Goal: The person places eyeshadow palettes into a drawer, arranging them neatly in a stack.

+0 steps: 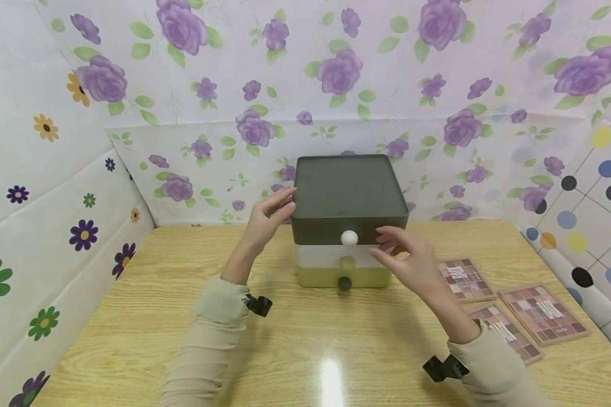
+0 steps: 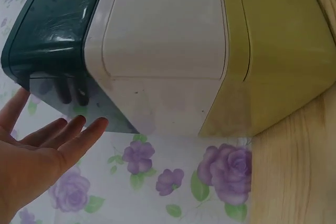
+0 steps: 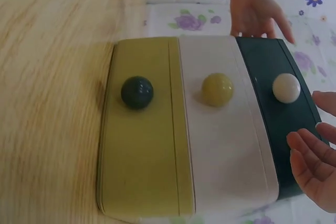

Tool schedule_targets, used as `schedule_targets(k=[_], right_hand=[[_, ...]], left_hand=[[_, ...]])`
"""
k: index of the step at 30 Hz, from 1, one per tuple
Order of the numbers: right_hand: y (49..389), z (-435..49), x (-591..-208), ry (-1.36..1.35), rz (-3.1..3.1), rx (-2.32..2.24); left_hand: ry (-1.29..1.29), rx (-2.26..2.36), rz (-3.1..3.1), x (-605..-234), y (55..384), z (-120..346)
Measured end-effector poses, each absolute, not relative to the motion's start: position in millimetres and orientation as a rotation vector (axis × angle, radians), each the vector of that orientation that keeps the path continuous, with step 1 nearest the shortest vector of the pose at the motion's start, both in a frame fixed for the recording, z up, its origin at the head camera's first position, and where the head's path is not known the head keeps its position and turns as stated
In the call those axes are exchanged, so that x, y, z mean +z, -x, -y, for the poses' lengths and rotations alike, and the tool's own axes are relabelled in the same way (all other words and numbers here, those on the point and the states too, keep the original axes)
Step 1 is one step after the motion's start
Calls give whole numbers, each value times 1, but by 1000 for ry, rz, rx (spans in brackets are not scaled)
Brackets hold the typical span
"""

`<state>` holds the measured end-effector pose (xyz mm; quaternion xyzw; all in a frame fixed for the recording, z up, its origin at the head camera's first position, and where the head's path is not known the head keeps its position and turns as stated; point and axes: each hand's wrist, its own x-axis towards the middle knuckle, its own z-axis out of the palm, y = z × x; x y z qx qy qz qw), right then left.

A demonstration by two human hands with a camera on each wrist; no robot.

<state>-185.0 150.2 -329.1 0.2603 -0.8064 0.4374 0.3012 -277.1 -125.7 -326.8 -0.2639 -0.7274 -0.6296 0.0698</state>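
Note:
A three-tier drawer box [image 1: 348,186] stands on the table. Its dark green top drawer [image 3: 270,103] has a white knob [image 1: 349,238], the white middle one [image 2: 165,30] a yellow-green knob [image 3: 217,89], and the olive-yellow bottom one [image 3: 142,156] a dark green knob [image 3: 137,92]. All three fronts look flush. Beside the top tier's left side is my left hand [image 1: 265,223], fingers extended; fingertip contact is hard to tell. My right hand [image 1: 412,263] hovers at the front right, fingers loosely bent and empty, a little away from the white knob.
Three makeup palettes with pinkish squares lie right of the box: one behind [image 1: 465,280], one at the right [image 1: 545,311] and one in front [image 1: 506,332]. Flower-printed cloth [image 1: 254,130] hangs behind the wooden table [image 1: 295,350], close to the box's back.

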Motion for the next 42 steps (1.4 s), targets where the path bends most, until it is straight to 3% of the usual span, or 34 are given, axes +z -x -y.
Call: schedule_targets(k=[17,32,42], right_hand=[[196,-114,-347,-699,1946,1234],[198,-100,-346,-631,1944,1221],[216,-110,-376,-614,1929,1212]], left_hand=[[623,-2207,1923,-344,287,109],[595,-2153,1897,-352,287,106],[601,-2158,1857,-354,287,102]])
